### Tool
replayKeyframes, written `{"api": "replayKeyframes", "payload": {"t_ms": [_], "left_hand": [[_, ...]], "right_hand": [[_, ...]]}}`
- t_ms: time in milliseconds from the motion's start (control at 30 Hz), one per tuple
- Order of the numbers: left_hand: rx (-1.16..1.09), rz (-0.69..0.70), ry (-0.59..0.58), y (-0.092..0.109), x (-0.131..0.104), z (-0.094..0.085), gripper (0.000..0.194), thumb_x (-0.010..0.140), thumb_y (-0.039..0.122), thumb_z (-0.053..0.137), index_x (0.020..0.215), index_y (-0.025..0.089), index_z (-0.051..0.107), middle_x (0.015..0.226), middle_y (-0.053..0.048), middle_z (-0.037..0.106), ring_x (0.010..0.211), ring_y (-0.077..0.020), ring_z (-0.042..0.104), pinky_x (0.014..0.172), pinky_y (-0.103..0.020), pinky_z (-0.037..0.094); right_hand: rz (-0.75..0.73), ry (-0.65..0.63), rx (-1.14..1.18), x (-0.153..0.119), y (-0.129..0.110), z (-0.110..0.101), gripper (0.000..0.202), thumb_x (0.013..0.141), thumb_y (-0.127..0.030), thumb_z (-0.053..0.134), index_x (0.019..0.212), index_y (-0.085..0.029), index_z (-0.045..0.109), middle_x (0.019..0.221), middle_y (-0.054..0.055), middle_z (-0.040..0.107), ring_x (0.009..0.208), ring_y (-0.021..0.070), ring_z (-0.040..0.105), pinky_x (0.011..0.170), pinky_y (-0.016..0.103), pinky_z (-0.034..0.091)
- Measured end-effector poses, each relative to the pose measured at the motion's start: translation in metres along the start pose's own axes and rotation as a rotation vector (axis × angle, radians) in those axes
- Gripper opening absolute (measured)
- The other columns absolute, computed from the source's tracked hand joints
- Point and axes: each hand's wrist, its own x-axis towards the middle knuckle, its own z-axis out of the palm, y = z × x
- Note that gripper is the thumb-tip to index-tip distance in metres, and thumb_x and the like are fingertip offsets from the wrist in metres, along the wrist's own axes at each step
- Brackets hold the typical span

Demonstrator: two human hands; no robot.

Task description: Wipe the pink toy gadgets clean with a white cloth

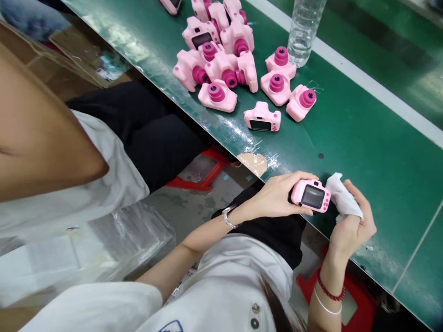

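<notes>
My left hand (278,196) grips a pink toy camera (312,196) by its left end, with the dark screen and small buttons facing up. Just right of it, my right hand (356,221) holds a crumpled white cloth (344,196) between thumb and fingers, close to the camera's right edge. Both hands are over the front edge of the green table (374,152). Farther up the table stands another pink camera (262,118) with its screen towards me. Three pink cameras with magenta lenses sit near it, one of them at the right (301,103).
Several more pink cameras (218,96) are piled at the table's upper left. Behind them stands a clear water bottle (304,37). Another person's arm (44,120) and dark-clothed legs are at the left. Red stools (204,180) and a plastic-wrapped bundle (114,235) lie below table height.
</notes>
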Motion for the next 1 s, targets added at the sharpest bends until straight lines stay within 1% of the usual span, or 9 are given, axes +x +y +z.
{"api": "replayKeyframes", "payload": {"t_ms": [100,200,333,400,500,600,667,733,1000], "left_hand": [[0.008,-0.008,0.006,-0.002,-0.001,0.000,0.060,0.070,0.041,0.086,0.125,0.029,0.064,0.131,-0.005,0.070,0.119,-0.0277,0.066,0.101,-0.034,0.045],[0.077,-0.042,0.034,-0.005,-0.001,0.003,0.052,0.073,0.028,0.079,0.123,0.023,0.065,0.116,-0.006,0.074,0.103,-0.0271,0.070,0.088,-0.032,0.049],[-0.018,-0.053,0.081,-0.006,0.000,0.004,0.037,0.083,0.027,0.068,0.120,0.023,0.067,0.116,-0.006,0.074,0.103,-0.0233,0.071,0.090,-0.030,0.050],[-0.134,-0.038,0.087,-0.005,0.002,0.002,0.041,0.081,0.030,0.074,0.121,0.026,0.067,0.128,-0.004,0.071,0.116,-0.0224,0.068,0.100,-0.031,0.048],[-0.246,-0.010,0.112,-0.002,0.004,-0.002,0.058,0.066,0.030,0.088,0.120,0.026,0.067,0.132,-0.005,0.069,0.124,-0.0235,0.064,0.106,-0.032,0.045],[-0.306,0.044,0.090,0.000,0.002,-0.005,0.060,0.065,0.032,0.090,0.119,0.023,0.067,0.132,-0.008,0.069,0.125,-0.0237,0.063,0.105,-0.032,0.046],[-0.321,0.081,0.045,0.000,0.000,-0.006,0.059,0.068,0.034,0.089,0.121,0.022,0.066,0.133,-0.009,0.068,0.123,-0.0232,0.065,0.100,-0.031,0.050],[-0.320,0.117,0.008,0.001,-0.002,-0.006,0.063,0.067,0.036,0.090,0.123,0.021,0.065,0.133,-0.010,0.068,0.121,-0.0231,0.066,0.095,-0.030,0.052],[0.081,0.161,0.099,0.016,-0.010,-0.010,0.068,0.063,0.049,0.090,0.120,0.018,0.069,0.110,-0.007,0.075,0.099,-0.0215,0.068,0.093,-0.033,0.052]], "right_hand": [[-0.110,-0.077,-0.003,-0.009,-0.012,0.015,0.042,0.090,-0.015,0.045,0.121,-0.020,0.072,0.122,0.006,0.073,0.119,0.0240,0.067,0.104,0.042,0.051],[-0.455,-0.284,-0.132,-0.018,-0.020,0.027,0.047,0.093,-0.012,0.041,0.135,-0.020,0.063,0.133,0.008,0.067,0.131,0.0231,0.059,0.114,0.042,0.044],[-0.718,-0.453,-0.099,-0.024,-0.024,0.019,0.052,0.090,-0.008,0.037,0.130,-0.022,0.066,0.127,0.006,0.071,0.126,0.0203,0.062,0.110,0.037,0.047],[-0.605,-0.609,0.080,-0.026,-0.020,0.005,0.045,0.089,-0.012,0.038,0.113,-0.022,0.075,0.113,0.006,0.076,0.112,0.0216,0.071,0.100,0.037,0.055],[-0.165,-0.757,0.364,-0.028,-0.005,-0.021,0.036,0.086,-0.021,0.043,0.086,-0.019,0.078,0.087,0.008,0.078,0.078,0.0239,0.077,0.068,0.035,0.062],[0.156,-0.404,0.396,-0.024,0.010,-0.038,0.030,0.080,-0.023,0.046,0.080,-0.018,0.076,0.071,0.005,0.074,0.058,0.0197,0.070,0.050,0.029,0.055],[0.201,-0.144,0.365,-0.020,0.013,-0.043,0.026,0.078,-0.024,0.050,0.080,-0.019,0.075,0.070,0.003,0.073,0.062,0.0171,0.069,0.055,0.027,0.054],[0.266,-0.066,0.337,-0.016,0.010,-0.042,0.025,0.079,-0.026,0.052,0.086,-0.020,0.076,0.077,0.002,0.074,0.072,0.0169,0.070,0.064,0.027,0.055],[0.501,-0.363,0.206,-0.013,-0.015,-0.013,0.038,0.082,-0.039,0.060,0.114,-0.022,0.074,0.126,0.005,0.070,0.106,0.0225,0.066,0.084,0.033,0.052]]}}
